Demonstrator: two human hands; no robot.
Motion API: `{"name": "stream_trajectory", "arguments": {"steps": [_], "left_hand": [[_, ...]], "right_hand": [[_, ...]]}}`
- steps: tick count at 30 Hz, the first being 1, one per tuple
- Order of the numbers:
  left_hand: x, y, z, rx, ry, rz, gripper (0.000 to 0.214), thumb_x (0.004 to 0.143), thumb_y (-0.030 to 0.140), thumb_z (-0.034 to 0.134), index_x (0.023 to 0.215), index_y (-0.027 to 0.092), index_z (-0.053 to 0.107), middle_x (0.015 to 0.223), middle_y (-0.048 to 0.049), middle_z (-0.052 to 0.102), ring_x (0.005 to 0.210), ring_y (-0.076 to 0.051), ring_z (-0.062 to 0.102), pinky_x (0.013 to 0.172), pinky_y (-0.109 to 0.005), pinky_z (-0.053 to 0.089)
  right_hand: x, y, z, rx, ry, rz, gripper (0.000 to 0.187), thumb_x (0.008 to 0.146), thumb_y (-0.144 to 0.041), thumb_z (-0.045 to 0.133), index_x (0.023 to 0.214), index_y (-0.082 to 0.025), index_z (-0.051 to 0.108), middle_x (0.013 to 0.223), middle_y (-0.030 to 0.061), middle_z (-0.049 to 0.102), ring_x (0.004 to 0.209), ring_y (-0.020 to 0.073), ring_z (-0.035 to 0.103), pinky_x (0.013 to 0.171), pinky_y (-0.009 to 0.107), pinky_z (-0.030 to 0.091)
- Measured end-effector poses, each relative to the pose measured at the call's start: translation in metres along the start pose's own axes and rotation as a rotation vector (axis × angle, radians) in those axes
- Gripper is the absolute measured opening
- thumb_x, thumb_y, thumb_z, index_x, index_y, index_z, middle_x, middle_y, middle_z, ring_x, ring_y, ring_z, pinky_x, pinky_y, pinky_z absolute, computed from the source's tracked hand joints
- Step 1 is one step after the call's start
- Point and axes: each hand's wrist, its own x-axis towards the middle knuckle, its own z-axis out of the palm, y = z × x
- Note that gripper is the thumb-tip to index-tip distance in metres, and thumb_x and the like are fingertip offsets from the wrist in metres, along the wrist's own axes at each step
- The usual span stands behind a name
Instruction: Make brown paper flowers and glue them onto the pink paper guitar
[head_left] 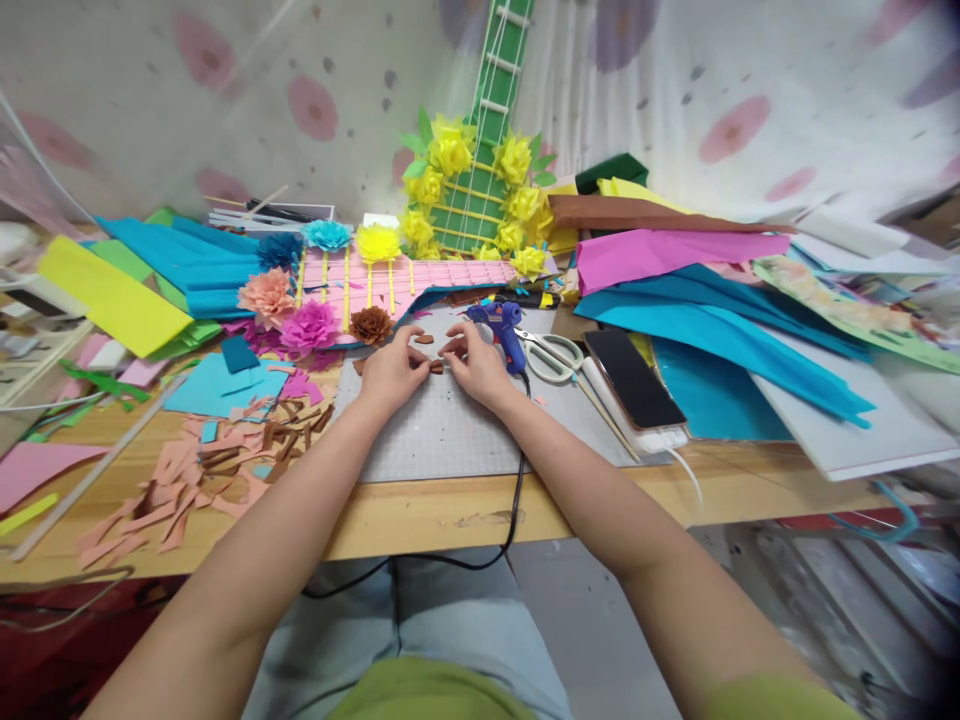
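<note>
green shirt [429, 690], left hand [394, 373] and right hand [481, 372] pinching brown paper [436, 367], open mat [427, 440] toward table edge [412, 535]

Cutting mat [420, 440] here on the tabletop [420, 520], glue gun [504, 325] towards its back, scissors [551, 356] just right of that, smartphone [637, 380] further right! Paper scraps [165, 490] out left of the mat, model guitar [469, 205] behind it, paper sheets [675, 255] behind the smartphone.

Coloured paper crowds both ends of your table [420, 520].
To your right, a dark-screened phone [634, 375] lies near a white cable [691, 472], with blue sheets [720, 310] and a magenta sheet [667, 255] beyond; to your left lies a yellow sheet [112, 295]. Ahead of you, a green guitar-like piece [466, 225] with yellow flowers [451, 147] stands before a patterned curtain [360, 50].
</note>
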Motion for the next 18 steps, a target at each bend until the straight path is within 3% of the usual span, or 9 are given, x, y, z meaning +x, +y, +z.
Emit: {"name": "stream_trajectory", "arguments": {"steps": [5, 12, 18], "left_hand": [[0.002, -0.002, 0.001, -0.049, 0.012, -0.008, 0.045, 0.072, 0.022, 0.062, 0.116, 0.022, 0.051, 0.083, -0.0007, 0.074, 0.087, -0.020, 0.069, 0.076, -0.029, 0.046], [0.003, -0.012, 0.005, -0.162, 0.081, 0.020, 0.049, 0.072, 0.021, 0.061, 0.118, 0.022, 0.046, 0.090, -0.0024, 0.073, 0.079, -0.018, 0.068, 0.075, -0.030, 0.047], [0.004, -0.012, 0.009, -0.143, 0.049, 0.117, 0.052, 0.068, 0.017, 0.065, 0.116, 0.022, 0.044, 0.093, -0.0044, 0.071, 0.097, -0.022, 0.065, 0.084, -0.034, 0.046]], "right_hand": [[-0.002, -0.005, -0.001, 0.000, -0.065, -0.014, 0.029, 0.077, -0.015, 0.058, 0.102, -0.023, 0.044, 0.090, 0.0020, 0.071, 0.086, 0.0178, 0.065, 0.076, 0.032, 0.047], [0.000, -0.011, 0.000, -0.001, -0.034, 0.014, 0.032, 0.074, -0.012, 0.058, 0.102, -0.022, 0.045, 0.084, -0.0003, 0.069, 0.080, 0.0168, 0.064, 0.076, 0.032, 0.045], [0.003, -0.001, 0.005, 0.154, -0.054, 0.067, 0.035, 0.072, -0.012, 0.059, 0.101, -0.024, 0.042, 0.077, -0.0038, 0.066, 0.076, 0.0156, 0.065, 0.076, 0.033, 0.046]]}}
